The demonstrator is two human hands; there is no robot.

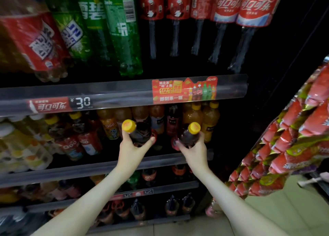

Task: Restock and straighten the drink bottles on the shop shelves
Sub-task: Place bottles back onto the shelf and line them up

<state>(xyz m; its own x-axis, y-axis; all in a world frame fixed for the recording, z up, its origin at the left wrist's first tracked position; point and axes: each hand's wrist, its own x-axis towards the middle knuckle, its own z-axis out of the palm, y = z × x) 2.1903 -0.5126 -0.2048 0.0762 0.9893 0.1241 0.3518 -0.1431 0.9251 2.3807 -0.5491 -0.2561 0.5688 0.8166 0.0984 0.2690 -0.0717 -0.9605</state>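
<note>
My left hand point(132, 146) grips a small dark bottle with a yellow cap point(140, 132) at its shoulder, in front of the middle shelf. My right hand point(194, 149) grips a second dark yellow-capped bottle point(189, 135) the same way, a little to the right. Both bottles tilt toward me over the middle shelf's front rail point(89, 170). Behind them stand rows of orange and dark drink bottles point(194, 116). Qoo bottles point(89, 141) lean at the left of the same shelf.
Large green bottles point(122, 31) and cola bottles point(226, 9) fill the top shelf above a price rail point(106, 97). Lower shelves hold more small bottles point(149, 177). A hanging rack of red snack packets point(288, 146) crowds the right side, over a pale tiled floor point(267, 214).
</note>
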